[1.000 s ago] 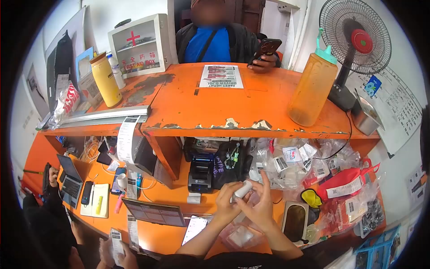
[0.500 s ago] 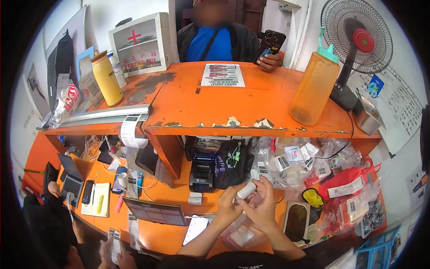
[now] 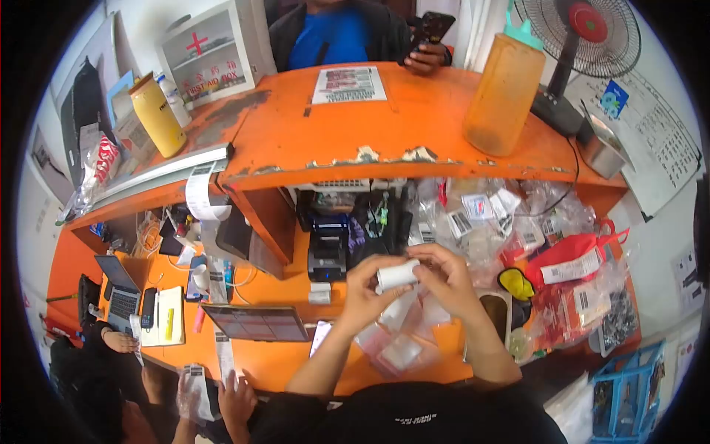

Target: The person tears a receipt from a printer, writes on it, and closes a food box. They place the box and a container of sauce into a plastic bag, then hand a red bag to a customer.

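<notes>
A small white paper roll (image 3: 397, 276) lies sideways between my two hands, above the orange desk. My left hand (image 3: 367, 287) wraps its fingers and thumb around the left part of the roll. The fingers of my right hand (image 3: 448, 280) close on the roll's right end. Below them rest clear and pinkish plastic packets (image 3: 399, 348). Just behind my left hand stands a black label printer (image 3: 328, 251), with small white rolls (image 3: 319, 294) in front of it.
A monitor (image 3: 257, 323) stands left of my arms. Plastic-wrapped parcels (image 3: 473, 244) and a red bag (image 3: 566, 259) crowd the right. An orange bottle (image 3: 505, 92) and a fan (image 3: 584, 37) occupy the raised counter (image 3: 333, 140). Co-workers' hands (image 3: 235, 399) handle labels at left; another person holds a phone (image 3: 430, 31).
My view has tilted down, so the counter sits higher. The roll has turned from slanted to nearly level in my hands. A co-worker's hand at lower left has reached toward a label strip.
</notes>
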`<state>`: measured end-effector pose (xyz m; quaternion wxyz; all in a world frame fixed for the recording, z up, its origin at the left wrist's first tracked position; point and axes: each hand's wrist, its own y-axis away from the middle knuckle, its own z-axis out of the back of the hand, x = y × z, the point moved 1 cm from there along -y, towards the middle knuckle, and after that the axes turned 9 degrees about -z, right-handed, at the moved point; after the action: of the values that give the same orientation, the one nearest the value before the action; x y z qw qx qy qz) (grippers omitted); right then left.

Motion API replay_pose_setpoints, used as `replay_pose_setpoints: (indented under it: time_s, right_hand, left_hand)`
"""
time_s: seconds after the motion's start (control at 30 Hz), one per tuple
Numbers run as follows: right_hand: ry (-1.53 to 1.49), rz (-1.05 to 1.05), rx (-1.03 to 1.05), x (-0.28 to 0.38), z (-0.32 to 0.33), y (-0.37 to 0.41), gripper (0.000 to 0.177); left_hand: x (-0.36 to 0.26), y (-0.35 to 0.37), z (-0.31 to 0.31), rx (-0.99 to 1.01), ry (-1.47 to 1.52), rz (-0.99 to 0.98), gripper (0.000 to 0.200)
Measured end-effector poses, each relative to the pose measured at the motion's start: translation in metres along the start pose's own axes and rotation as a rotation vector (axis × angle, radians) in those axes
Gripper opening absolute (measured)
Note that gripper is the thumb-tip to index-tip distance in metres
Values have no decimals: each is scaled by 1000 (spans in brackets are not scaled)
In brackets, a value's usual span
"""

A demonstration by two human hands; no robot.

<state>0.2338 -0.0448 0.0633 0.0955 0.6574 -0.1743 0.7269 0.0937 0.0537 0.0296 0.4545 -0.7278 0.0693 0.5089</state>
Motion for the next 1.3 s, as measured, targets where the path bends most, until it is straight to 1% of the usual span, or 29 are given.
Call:
replay_pose_setpoints:
  time_s: [0.03,0.07,0.1,0.13,0.17,0.23,0.27,0.3,0.37,0.43,0.47,0.53,0.6,0.63,0.7,0.73,0.77,0.83,0.87,0.93,0.97,1.0,1.03,1.1,1.13,1.17,1.23,1.27,1.3]
  right_hand:
    - [-4,-59,31,-2,3,1,26]
    - [-24,54,-43,4,-1,2,18]
    - [-24,48,-39,4,-3,5,18]
    - [-44,91,-77,5,-5,7,18]
    - [-63,139,-114,6,-6,8,19]
    - [-79,183,-109,12,-9,15,23]
    - [-90,152,-79,15,-7,18,25]
    - [-102,119,-50,16,-5,21,28]
    - [-93,78,-13,16,-3,24,30]
    - [-90,201,-28,20,-4,28,31]
    - [-91,202,-28,23,-3,30,31]
    - [-109,123,15,27,-4,33,32]
    - [-114,129,34,19,0,33,32]
    - [-119,130,55,17,0,33,33]
    - [-86,162,36,17,0,36,33]
    - [-123,154,30,16,-1,36,32]
    - [-159,143,25,15,-1,36,32]
    - [-186,92,49,11,2,36,32]
    - [-215,42,74,8,3,36,32]
    - [-160,118,50,6,2,33,33]
    - [-114,157,18,3,1,35,34]
    - [-134,149,34,3,0,31,39]
    - [-130,160,35,3,-1,33,39]
    - [-21,277,-208,7,-11,35,44]
    - [-60,298,-228,6,-16,37,56]
    - [-56,305,-227,7,-18,37,56]
    - [303,332,-260,5,-22,40,63]
    - [209,256,-314,4,-26,41,66]
    - [211,247,-316,6,-27,44,66]
  left_hand:
    - [-6,-4,0,43,-29,-23,40]
    - [-14,-6,-4,22,62,7,40]
    - [-20,-8,-7,-2,150,31,40]
    - [-22,-8,-6,26,208,23,44]
    - [-23,-7,-3,21,204,20,44]
    - [-25,-8,-1,125,84,-51,49]
    - [-30,-9,0,194,35,-157,53]
    - [-35,-9,-3,189,32,-158,53]
    - [-45,-9,-10,73,101,-54,51]
    - [-35,-5,-5,99,169,53,48]
    - [-33,-3,-4,105,136,15,45]
    - [-40,-4,-7,113,101,-27,42]
    - [-45,-5,-10,138,-32,-184,36]
    - [-46,-4,-11,139,-35,-190,36]
    - [-43,0,-11,71,240,44,37]
    - [-40,1,-8,91,171,60,43]
    - [-39,1,-8,93,170,57,43]
    - [-39,2,-9,154,-32,-137,46]
    - [-41,7,-12,154,-34,-137,46]
    - [-45,5,-17,15,85,-65,43]
    - [-33,9,-14,23,90,62,40]
    - [-35,7,-16,-9,31,1,41]
    - [-37,9,-20,-44,-23,-43,42]
    - [-47,9,-20,-6,-462,-273,46]
    - [-53,11,-23,-28,-550,-377,47]
    - [-50,15,-27,-41,-564,-351,46]
    - [-39,22,-31,-44,-608,-440,46]
    - [-33,25,-31,-41,-603,-434,46]
    - [-29,28,-32,-66,-624,-483,46]
